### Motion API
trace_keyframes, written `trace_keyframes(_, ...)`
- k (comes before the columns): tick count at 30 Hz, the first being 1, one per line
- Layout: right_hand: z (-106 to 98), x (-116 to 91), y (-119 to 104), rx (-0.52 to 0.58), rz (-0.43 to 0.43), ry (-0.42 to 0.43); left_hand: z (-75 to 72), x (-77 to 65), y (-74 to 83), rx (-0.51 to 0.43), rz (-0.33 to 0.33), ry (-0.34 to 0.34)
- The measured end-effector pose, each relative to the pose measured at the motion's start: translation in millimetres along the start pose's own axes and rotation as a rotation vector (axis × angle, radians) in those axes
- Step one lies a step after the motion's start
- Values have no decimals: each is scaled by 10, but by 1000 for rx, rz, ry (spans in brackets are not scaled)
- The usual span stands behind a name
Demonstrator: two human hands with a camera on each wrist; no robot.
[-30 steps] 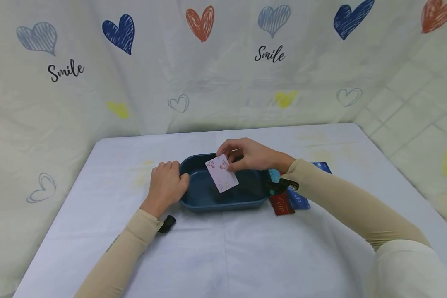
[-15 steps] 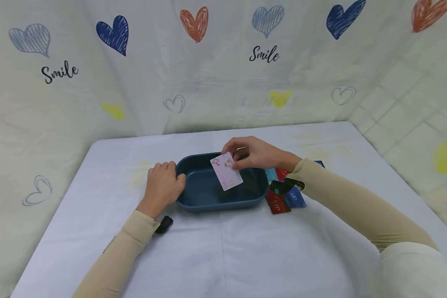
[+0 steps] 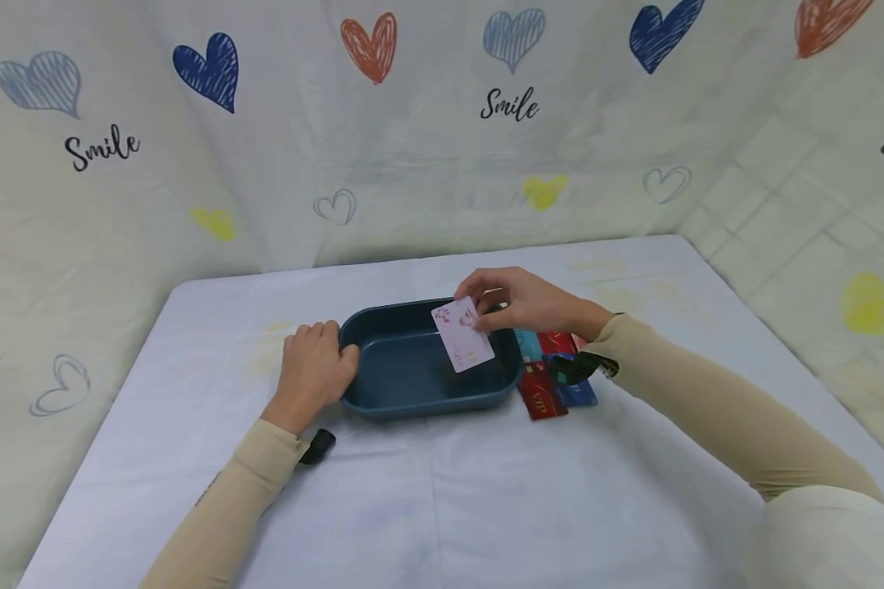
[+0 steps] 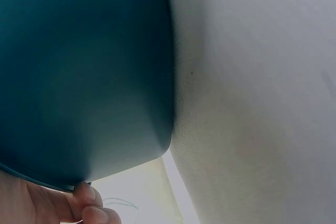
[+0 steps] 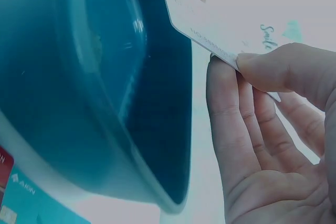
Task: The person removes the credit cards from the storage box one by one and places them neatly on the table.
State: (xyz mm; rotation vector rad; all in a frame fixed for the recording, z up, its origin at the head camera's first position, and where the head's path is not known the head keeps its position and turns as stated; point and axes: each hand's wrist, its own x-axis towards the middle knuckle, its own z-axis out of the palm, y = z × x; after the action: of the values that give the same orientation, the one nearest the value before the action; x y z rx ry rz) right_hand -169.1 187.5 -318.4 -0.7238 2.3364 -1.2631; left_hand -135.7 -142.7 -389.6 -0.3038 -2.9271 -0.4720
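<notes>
A dark blue oblong tub (image 3: 405, 401) stands on the white-covered table. My left hand (image 3: 313, 368) grips its left rim, the thumb over the edge; in the left wrist view, fingertips (image 4: 97, 214) show at the rim. Over the tub's right half, my right hand (image 3: 534, 301) pinches a pale pink card (image 3: 462, 335) marked VIP between thumb and fingers. The card slants, its lower end over the tub's inside. Seen from the right wrist, the card (image 5: 197, 19) lies under the thumb, with a raised number line along its edge.
Several cards lie right of the tub, partly under the right wrist: a dark red VIP card (image 3: 542, 393), a blue card (image 3: 578, 395) and a light teal card (image 3: 528, 345) among them. A cloth with printed hearts (image 3: 208, 72) hangs behind the table.
My right hand has moved right with the pink card, from above the tub's middle to its right half. The left hand keeps its grip on the rim. The head view has shifted slightly.
</notes>
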Motion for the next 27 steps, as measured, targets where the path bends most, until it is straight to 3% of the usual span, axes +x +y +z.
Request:
trace_keyframes(12,-191,-183,164,-26,6,99,11,12,29,0,-11,-25)
trace_keyframes(27,-427,-527,414,-51,128,210,6,7,21,27,-3,3)
